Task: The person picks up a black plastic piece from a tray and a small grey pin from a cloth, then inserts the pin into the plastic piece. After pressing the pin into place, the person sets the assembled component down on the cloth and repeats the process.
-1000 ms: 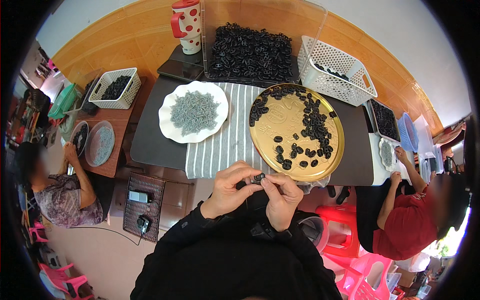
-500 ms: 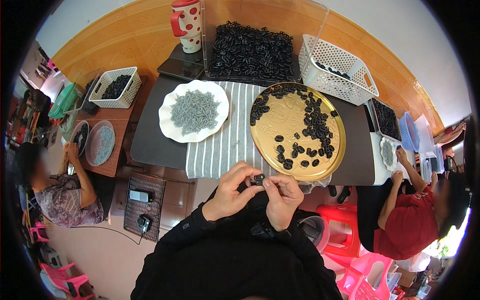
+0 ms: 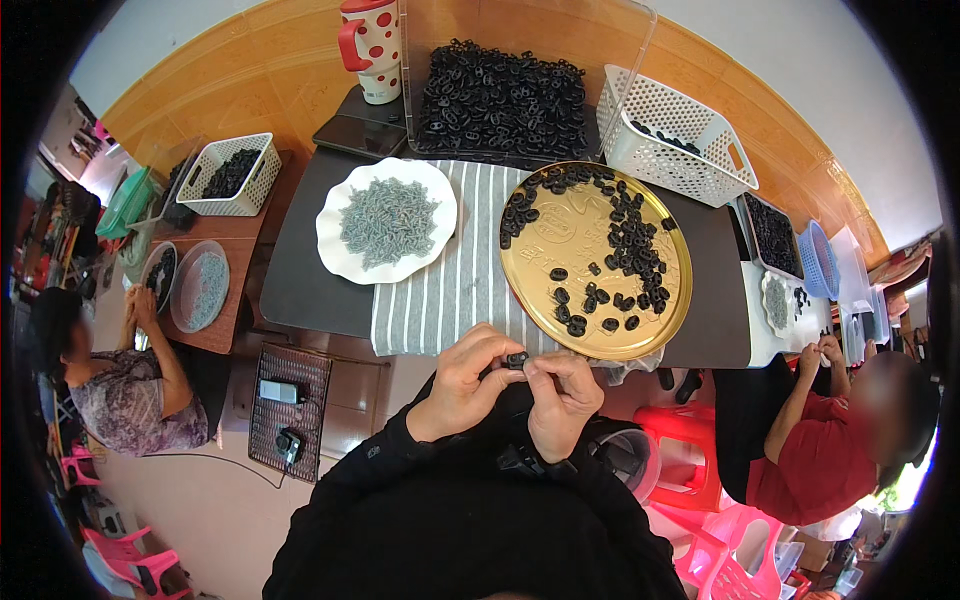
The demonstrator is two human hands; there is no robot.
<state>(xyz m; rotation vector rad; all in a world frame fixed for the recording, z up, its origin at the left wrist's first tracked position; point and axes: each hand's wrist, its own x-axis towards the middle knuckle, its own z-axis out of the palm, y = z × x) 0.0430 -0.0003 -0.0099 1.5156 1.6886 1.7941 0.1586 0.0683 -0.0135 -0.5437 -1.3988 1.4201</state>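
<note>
Just off the near edge of the table, my left hand point(image 3: 462, 385) pinches a small black plastic part point(image 3: 516, 360) between thumb and fingers. My right hand point(image 3: 562, 400) meets it from the right, fingertips pressed together against the part; whatever lies between them is hidden. Beyond my hands a round gold tray point(image 3: 545, 285) carries many loose black oval parts point(image 3: 632, 245), thickest along its right and far sides. Left of it, a white scalloped plate point(image 3: 333, 250) is heaped with small grey screws point(image 3: 390, 220). Both stand partly on a grey striped cloth point(image 3: 420, 320).
At the back, a clear bin of black parts point(image 3: 505, 100) stands beside a white perforated basket point(image 3: 690, 165). A spotted tumbler point(image 3: 380, 60) and a dark flat device point(image 3: 360, 138) are at back left. Two people work at side tables; a red stool point(image 3: 680, 450) is at my right.
My hands stay together at the black part, with the right fingers shifted slightly. The person on the right has drawn a hand back from their plate, bringing both hands together.
</note>
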